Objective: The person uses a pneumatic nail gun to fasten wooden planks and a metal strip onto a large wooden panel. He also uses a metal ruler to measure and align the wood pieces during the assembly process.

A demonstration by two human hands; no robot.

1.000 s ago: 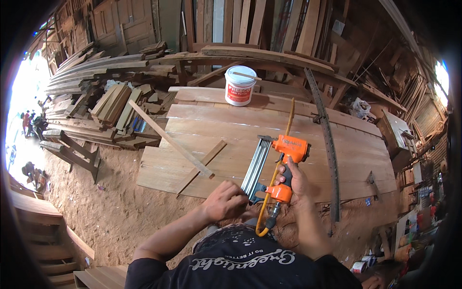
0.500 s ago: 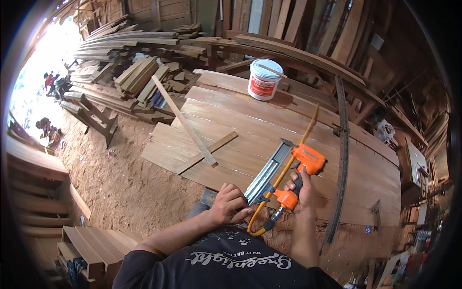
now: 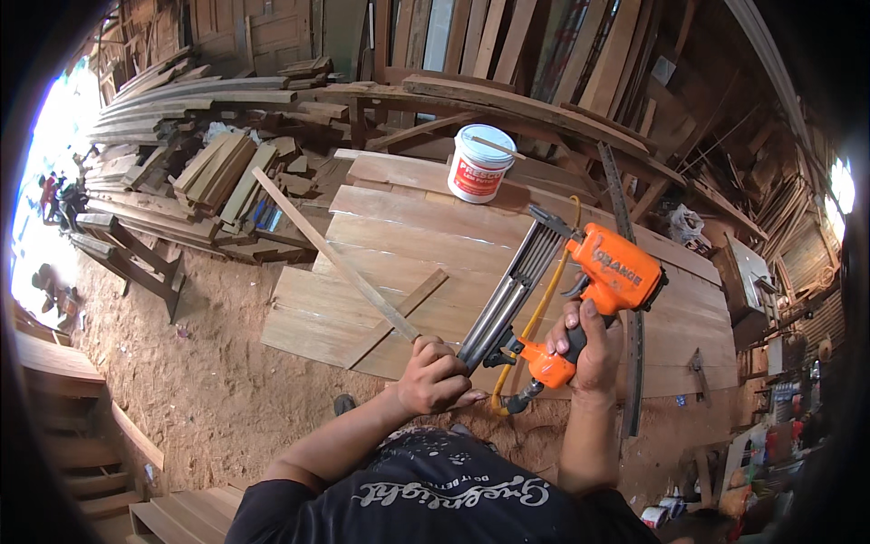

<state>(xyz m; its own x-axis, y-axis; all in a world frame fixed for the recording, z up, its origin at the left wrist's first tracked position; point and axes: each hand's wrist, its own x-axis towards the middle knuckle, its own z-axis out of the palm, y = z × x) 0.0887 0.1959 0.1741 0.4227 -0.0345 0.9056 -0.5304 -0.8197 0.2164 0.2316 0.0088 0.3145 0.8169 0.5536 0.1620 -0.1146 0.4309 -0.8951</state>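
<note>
My right hand (image 3: 587, 349) is wrapped around the black grip of an orange nail gun (image 3: 618, 265), holding it up above the boards. Its long metal magazine (image 3: 518, 288) slants down to the left, toward my left hand (image 3: 435, 374). That hand is closed, with curled fingers against the magazine's lower end; what lies inside it is hidden. A yellow air hose (image 3: 542, 313) joins the tool below the grip and passes behind it. Beneath lies a broad panel of wooden boards (image 3: 408, 236) set side by side.
A white bucket (image 3: 480, 165) with a stick on its lid stands on the panel's far side. Two loose strips, a long one (image 3: 331, 254) and a shorter one (image 3: 399, 317), lie at left. A dark metal bar (image 3: 632, 363) crosses the right. Stacked lumber (image 3: 195, 100) is behind.
My right hand has lifted the nail gun closer and a little to the right, tilting its magazine more steeply. My left hand stays at the magazine's lower end, and the view has shifted slightly right.
</note>
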